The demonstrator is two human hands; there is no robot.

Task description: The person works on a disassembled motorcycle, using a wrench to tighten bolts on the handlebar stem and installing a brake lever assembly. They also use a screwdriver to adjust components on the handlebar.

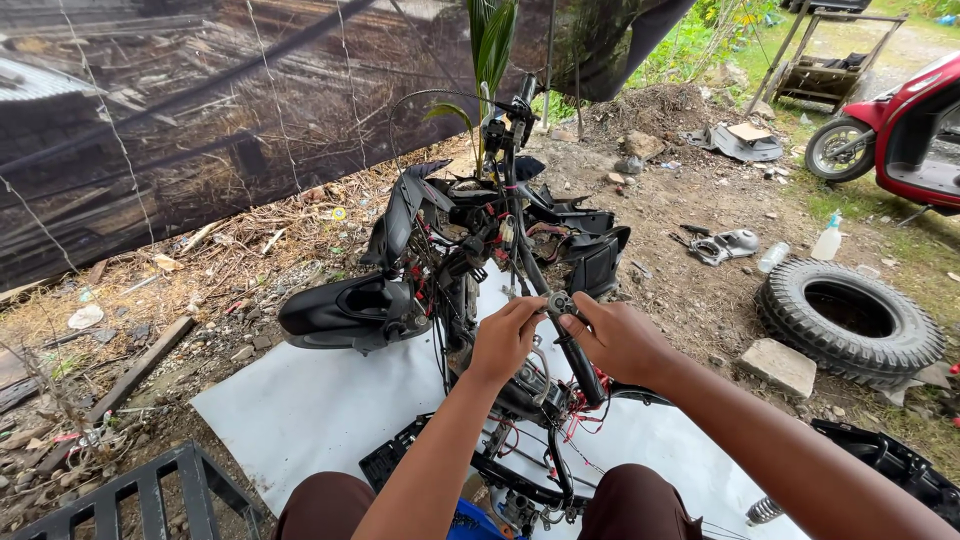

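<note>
Two hands meet at the centre of it all, but take in the big pieces first. Biggest is the dark tarpaulin (180, 110) hung along the back, with dry litter at its foot. Below it a white sheet (310, 410) is spread on the dirt, and on that stands a stripped scooter frame (520, 250), black panels hanging loose, red and black wires showing, handlebar stem rising toward a green plant. Off to the right a red scooter (905, 120) is parked on the grass, cut by the picture's edge. Nearer, a worn tyre (850, 320) lies flat on the ground, a flat stone (780, 365) just beside it. A clear plastic bottle (827, 240) stands beyond the tyre, with a grey metal engine part (725, 245) lying near it.

Now the action: the left hand (505, 340) and the right hand (615, 340) come together over the frame's slanted tube, fingertips of both pinching a small round metal fitting (560, 303) between them. That fitting sits right against the tube, at the middle of the frame, above the tangle of red wires. Both forearms reach in from below, with brown-clad knees on either side.
</note>
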